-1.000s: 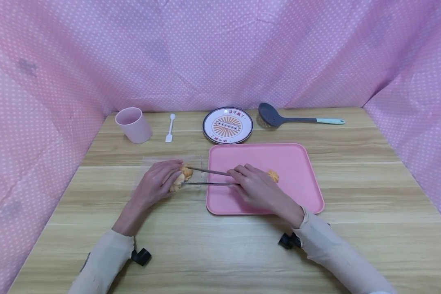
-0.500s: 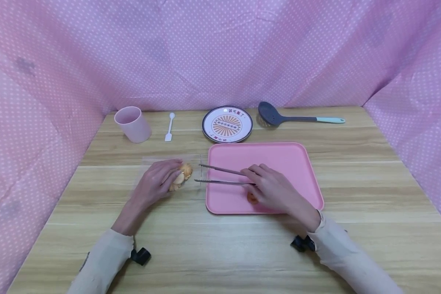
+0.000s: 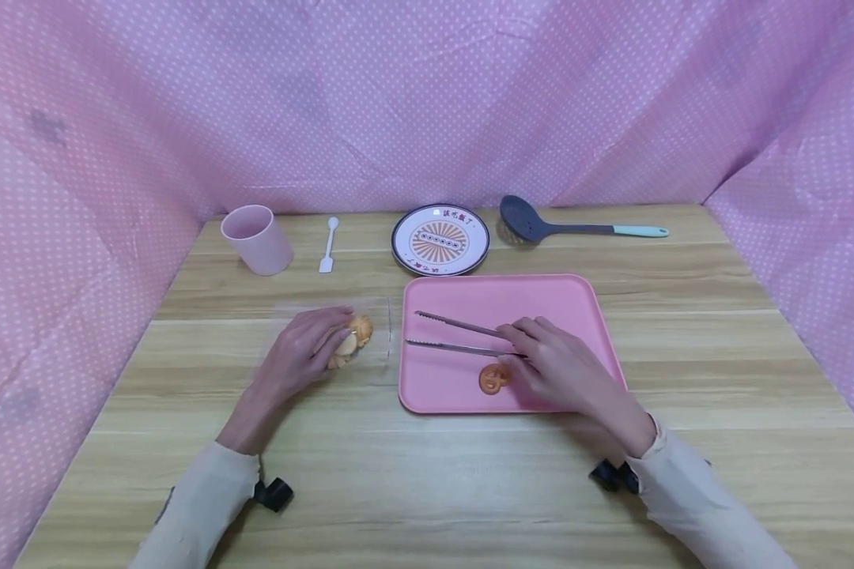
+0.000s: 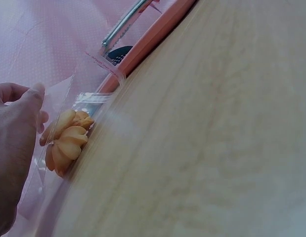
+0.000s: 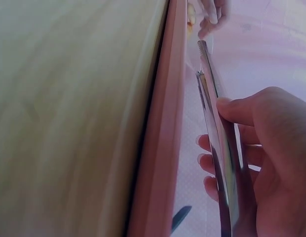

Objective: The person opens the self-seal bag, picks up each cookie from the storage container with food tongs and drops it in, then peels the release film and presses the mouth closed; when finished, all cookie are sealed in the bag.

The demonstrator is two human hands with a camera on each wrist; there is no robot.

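Observation:
My left hand (image 3: 306, 348) pinches the edge of a clear plastic bag (image 3: 379, 312) lying on the table. Several golden flower-shaped cookies (image 4: 66, 145) are inside the bag, close to the fingers. My right hand (image 3: 558, 363) grips metal tongs (image 3: 462, 325), whose two arms stand apart with nothing between the tips. The tongs hang over the left part of a pink tray (image 3: 498, 292). On the tray lies a brown pretzel-shaped cookie (image 3: 493, 379), partly under the right hand in the head view.
Along the back of the table are a pink cup (image 3: 259, 245), a small white spatula-ended spoon (image 3: 329, 246), a patterned plate (image 3: 441, 241) and a dark slotted spoon (image 3: 541, 229) with a mint handle. Pink dotted cloth (image 3: 427, 103) encloses the back and sides.
My right hand has drawn the tongs rightward, away from the cookies in the bag, and over the tray. The pretzel-shaped cookie has come into sight; a flower-shaped one is now hidden. Left hand stays put.

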